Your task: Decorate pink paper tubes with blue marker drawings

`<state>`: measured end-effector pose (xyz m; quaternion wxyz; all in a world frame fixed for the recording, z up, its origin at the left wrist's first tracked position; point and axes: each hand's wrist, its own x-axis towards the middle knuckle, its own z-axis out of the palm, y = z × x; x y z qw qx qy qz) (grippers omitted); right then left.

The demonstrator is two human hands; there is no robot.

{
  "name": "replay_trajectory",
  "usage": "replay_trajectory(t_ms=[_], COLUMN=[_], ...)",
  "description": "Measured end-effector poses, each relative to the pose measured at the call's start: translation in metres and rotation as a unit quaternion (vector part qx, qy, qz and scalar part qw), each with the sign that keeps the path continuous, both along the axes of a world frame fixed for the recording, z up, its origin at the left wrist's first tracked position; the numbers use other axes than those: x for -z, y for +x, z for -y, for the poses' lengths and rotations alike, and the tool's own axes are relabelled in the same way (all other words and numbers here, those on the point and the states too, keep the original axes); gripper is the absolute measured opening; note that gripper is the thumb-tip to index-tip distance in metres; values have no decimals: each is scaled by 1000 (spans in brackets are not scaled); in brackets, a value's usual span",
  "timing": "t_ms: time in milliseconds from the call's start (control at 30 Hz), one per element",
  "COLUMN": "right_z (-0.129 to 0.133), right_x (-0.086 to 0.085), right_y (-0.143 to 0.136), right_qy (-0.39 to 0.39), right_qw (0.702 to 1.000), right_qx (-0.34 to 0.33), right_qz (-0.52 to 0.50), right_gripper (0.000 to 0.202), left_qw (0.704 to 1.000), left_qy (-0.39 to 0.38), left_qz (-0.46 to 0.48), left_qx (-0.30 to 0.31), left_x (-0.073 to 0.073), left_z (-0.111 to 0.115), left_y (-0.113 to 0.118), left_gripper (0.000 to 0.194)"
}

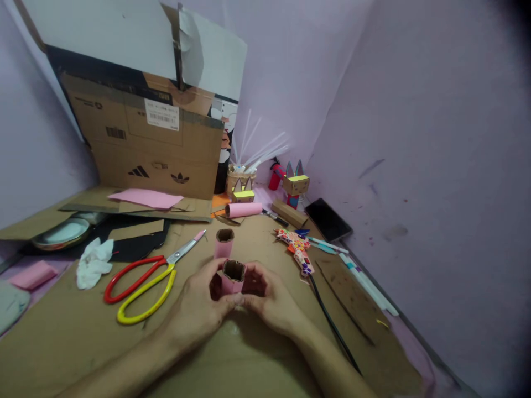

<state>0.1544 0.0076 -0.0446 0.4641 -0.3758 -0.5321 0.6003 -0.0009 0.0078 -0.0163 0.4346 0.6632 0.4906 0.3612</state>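
Observation:
A short pink cardboard tube (232,284) stands upright between my two hands, its rough brown open end facing up. My left hand (204,296) curls round its left side, fingers behind and thumb in front. From the right, my right hand (269,296) grips the same tube, and the two thumbs meet at its front. Just behind it a second pink tube (224,243) stands upright, close to my left fingertips. Scissors (145,287) with one red and one yellow handle lie partly open to the left of my left hand.
A large cardboard box (153,143) stands at the back left. A patterned glue gun (301,251) with a black cable lies right of my hands, near a phone (327,219). Another pink tube (244,210) and crumpled tissue (94,264) lie on the cardboard sheet (74,342).

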Motion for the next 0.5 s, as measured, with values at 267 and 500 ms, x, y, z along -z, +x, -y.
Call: replay_trajectory(t_ms=[267,500], right_z=[-1,-3], right_x=[2,2], right_y=[5,4], right_qy=[42,38], right_qw=[997,997], right_qx=[34,24], right_qz=[62,66], right_gripper=[33,33], left_qw=[998,999], left_qy=[37,14], left_qz=[-5,-1], left_qx=[48,44], left_x=[0,12], left_z=[-1,-2], left_y=[0,2], left_gripper=[26,33])
